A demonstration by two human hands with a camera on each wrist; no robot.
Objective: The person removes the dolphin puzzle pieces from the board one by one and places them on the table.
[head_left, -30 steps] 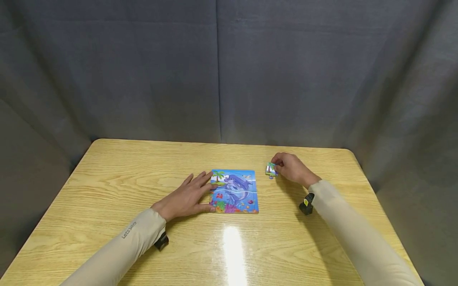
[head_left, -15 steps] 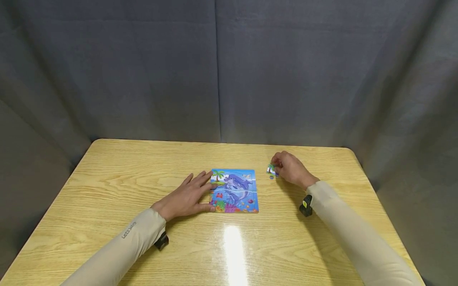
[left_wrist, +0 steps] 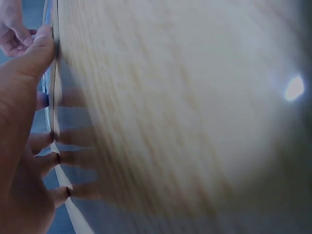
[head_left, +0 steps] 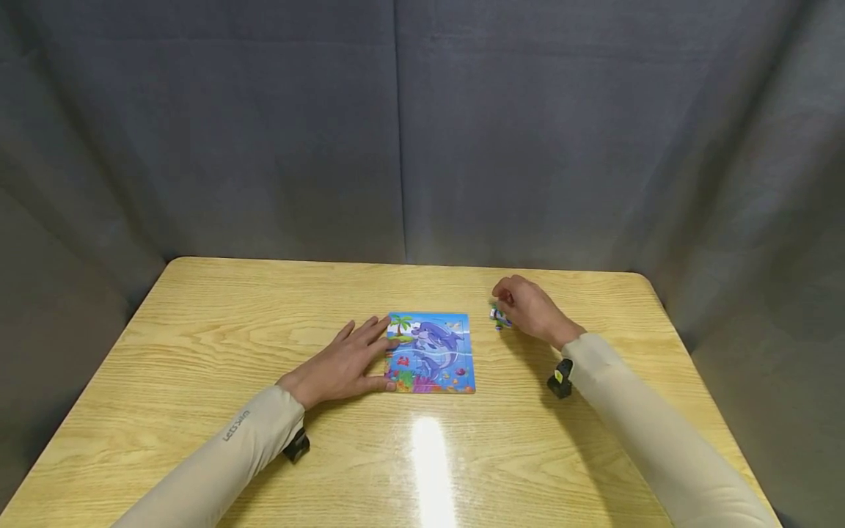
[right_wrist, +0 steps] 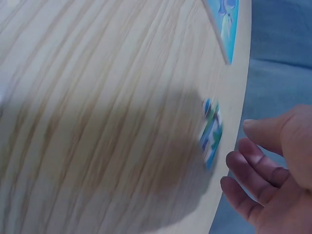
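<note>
A square dolphin jigsaw puzzle (head_left: 436, 359) lies flat near the middle of the table. My left hand (head_left: 339, 367) has its fingers spread, with fingertips and thumb resting on the puzzle's left border. Right of the puzzle, my right hand (head_left: 533, 309) is just beside loose jigsaw pieces (head_left: 499, 316), which its fingers partly cover in the head view. In the right wrist view these pieces (right_wrist: 212, 131) are blurred and apart from the thumb and loosely bent fingers (right_wrist: 251, 173). How many pieces there are is unclear.
The wooden table (head_left: 330, 477) has rounded far corners and a bright light reflection toward the front. A dark grey curtain (head_left: 264, 147) hangs behind it and at both sides. Small black devices sit at both wrists, such as the one on the right (head_left: 560, 379).
My right hand has shifted slightly left and away from me. The palm-tree piece lay flat and visible under its fingers before; now the pieces look tilted and blurred. My left hand stays put.
</note>
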